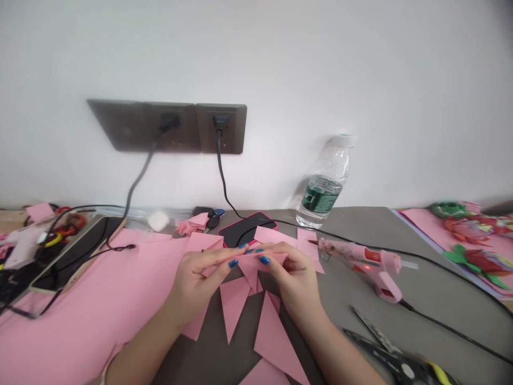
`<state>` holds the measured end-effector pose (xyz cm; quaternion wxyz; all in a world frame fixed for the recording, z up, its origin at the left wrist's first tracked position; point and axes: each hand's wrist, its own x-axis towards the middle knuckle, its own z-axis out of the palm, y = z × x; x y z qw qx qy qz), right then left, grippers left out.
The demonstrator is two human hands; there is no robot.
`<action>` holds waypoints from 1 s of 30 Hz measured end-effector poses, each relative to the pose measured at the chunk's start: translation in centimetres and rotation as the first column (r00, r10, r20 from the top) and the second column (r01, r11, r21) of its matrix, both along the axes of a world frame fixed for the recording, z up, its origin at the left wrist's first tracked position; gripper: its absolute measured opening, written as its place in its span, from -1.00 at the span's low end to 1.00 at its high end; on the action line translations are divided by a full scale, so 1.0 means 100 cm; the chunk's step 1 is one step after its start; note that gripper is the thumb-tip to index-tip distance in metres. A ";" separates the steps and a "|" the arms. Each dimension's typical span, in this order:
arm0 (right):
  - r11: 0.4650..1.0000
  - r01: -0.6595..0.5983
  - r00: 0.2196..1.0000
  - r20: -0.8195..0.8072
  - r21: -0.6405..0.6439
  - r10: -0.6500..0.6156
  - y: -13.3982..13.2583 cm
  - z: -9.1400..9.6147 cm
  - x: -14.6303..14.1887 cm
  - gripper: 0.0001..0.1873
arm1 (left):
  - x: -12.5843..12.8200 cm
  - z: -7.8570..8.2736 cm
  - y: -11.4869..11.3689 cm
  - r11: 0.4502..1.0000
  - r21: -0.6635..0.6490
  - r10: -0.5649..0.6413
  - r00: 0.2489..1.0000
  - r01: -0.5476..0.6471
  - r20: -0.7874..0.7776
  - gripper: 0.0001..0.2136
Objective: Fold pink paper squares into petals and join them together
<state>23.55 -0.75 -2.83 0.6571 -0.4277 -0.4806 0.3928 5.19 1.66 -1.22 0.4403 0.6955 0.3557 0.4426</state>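
My left hand (199, 283) and my right hand (292, 283) meet above the grey tabletop (433, 289). Between their fingertips they pinch a folded piece of pink paper (260, 266), its fold running sideways. Its lower edges hang down, and the fingers hide part of it. Several loose pink paper triangles (234, 305) lie just below my hands. Another triangle (274, 342) rests close to my right wrist. A large pink paper sheet (80, 326) spreads out to the left, under my left forearm.
A pink hot glue gun (372, 262) with a lit red light lies right of my hands, its black cord trailing away. Black-handled scissors (385, 347) lie at the front right. Behind stand a water bottle (323, 187), a black tablet (76, 251) and paper flowers (475, 240).
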 end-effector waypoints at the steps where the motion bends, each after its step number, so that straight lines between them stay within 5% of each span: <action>1: 1.000 -0.008 1.000 -0.001 0.000 0.008 0.000 0.000 0.000 -0.94 | 0.000 0.000 0.000 1.000 -0.009 -0.001 1.000 0.001 0.003 -0.77; 30: 0.998 -0.045 0.998 0.042 -0.033 0.046 0.000 0.006 0.002 -0.91 | 0.005 0.003 0.001 0.994 -0.014 0.107 0.994 -0.107 0.000 -0.81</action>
